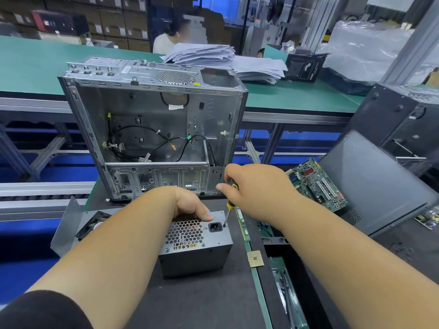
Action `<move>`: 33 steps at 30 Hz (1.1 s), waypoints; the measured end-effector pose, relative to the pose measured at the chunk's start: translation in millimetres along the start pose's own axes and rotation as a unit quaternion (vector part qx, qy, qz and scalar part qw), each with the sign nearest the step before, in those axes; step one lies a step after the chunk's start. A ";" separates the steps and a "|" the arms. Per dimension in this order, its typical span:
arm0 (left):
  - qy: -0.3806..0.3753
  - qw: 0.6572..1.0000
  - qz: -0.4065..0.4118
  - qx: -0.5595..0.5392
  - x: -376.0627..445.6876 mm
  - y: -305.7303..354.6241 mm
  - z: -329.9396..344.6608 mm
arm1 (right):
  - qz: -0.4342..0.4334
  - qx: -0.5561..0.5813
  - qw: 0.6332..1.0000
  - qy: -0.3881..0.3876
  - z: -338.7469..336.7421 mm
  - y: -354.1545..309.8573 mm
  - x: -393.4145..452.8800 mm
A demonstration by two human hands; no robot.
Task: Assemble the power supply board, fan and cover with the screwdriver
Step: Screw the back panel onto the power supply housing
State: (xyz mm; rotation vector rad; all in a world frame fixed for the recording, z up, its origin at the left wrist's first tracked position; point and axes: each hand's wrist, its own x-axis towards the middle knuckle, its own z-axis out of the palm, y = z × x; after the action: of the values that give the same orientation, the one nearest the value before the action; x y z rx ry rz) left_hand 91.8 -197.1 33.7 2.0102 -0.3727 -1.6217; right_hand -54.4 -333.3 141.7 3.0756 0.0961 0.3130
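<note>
A: Where is the power supply unit (196,243) sitting?

B: On the dark worktop (190,302), just in front of the open computer case (152,129). Its honeycomb grille faces up, with the black power socket (215,227) beside the grille.

A: And the hands?

B: The left hand (190,205) rests on the far top edge of the unit, fingers curled over that edge and the thumb lying flat on the metal near the socket. The right hand (256,188) grips the yellow-and-black screwdriver (228,210), fingers wrapped round the handle with the thumb and forefinger pinching near its top.

A: Where does the tip land?

B: On the unit's top face, just right of the socket, at a small dark hole. The shaft leans slightly. Whether a screw sits under it I cannot tell.

A: Anything else near?

B: A black fan (93,225) lies left of the unit, partly hidden by the left forearm. A memory stick (243,225) lies just right of the unit, and a processor chip (255,258) is near its front right corner. A green motherboard (316,184) leans by a grey side panel (373,184) on the right. Stacked papers (213,58) sit on the green bench behind the case.
</note>
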 end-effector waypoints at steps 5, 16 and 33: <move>-0.009 1.000 -0.005 -0.009 1.2 -1.6 0.3 | -0.014 0.087 0.996 -0.015 -4.4 -0.8 -1.2; -0.006 1.000 -0.004 -0.020 1.1 -1.5 0.4 | -0.009 0.090 0.996 -0.012 -2.7 -1.0 -3.6; 0.011 1.000 -0.004 -0.012 2.0 -0.7 1.3 | -0.018 0.013 0.999 0.034 -0.3 -0.2 -1.9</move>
State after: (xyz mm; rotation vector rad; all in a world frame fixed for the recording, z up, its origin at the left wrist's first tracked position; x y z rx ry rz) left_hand 90.9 -197.8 31.5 2.0112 -0.3363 -1.6005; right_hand -56.3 -333.2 141.7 3.0846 0.1581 0.4183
